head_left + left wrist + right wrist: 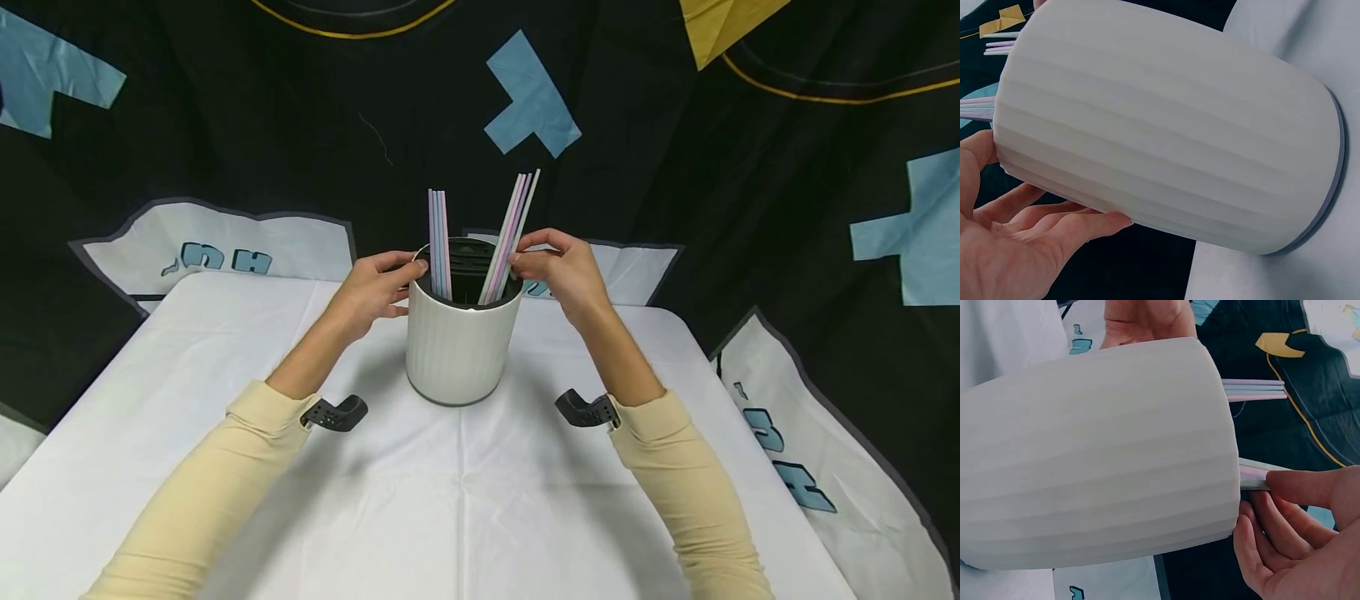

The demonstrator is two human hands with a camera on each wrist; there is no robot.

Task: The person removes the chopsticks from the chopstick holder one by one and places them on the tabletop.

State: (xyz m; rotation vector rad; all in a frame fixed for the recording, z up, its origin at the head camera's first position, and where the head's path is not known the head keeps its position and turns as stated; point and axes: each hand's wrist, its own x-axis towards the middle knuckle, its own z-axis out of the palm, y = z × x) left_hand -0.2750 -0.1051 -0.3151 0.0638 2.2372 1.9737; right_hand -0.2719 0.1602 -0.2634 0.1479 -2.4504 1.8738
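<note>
A white ribbed round holder [461, 354] with a dark divided inside stands upright on the table. My left hand [373, 287] grips it at its left rim, thumb at the top edge and fingers along the outer wall. Inside, several pastel straws [439, 242] stand in a bunch on the left. A second bunch of straws [506, 242] leans to the right. With thumb and fingertips, my right hand [564, 271] pinches the outer part of this right bunch just above the rim. The right wrist view shows the thumb on a pale straw [1254, 485]; the straws' lower ends are hidden inside the holder.
A white cloth [450, 517] with creases covers the table under the holder. Behind hangs a black backdrop [315, 133] with blue and yellow shapes. Dark wrist-worn devices [335, 413] stick out from both sleeves.
</note>
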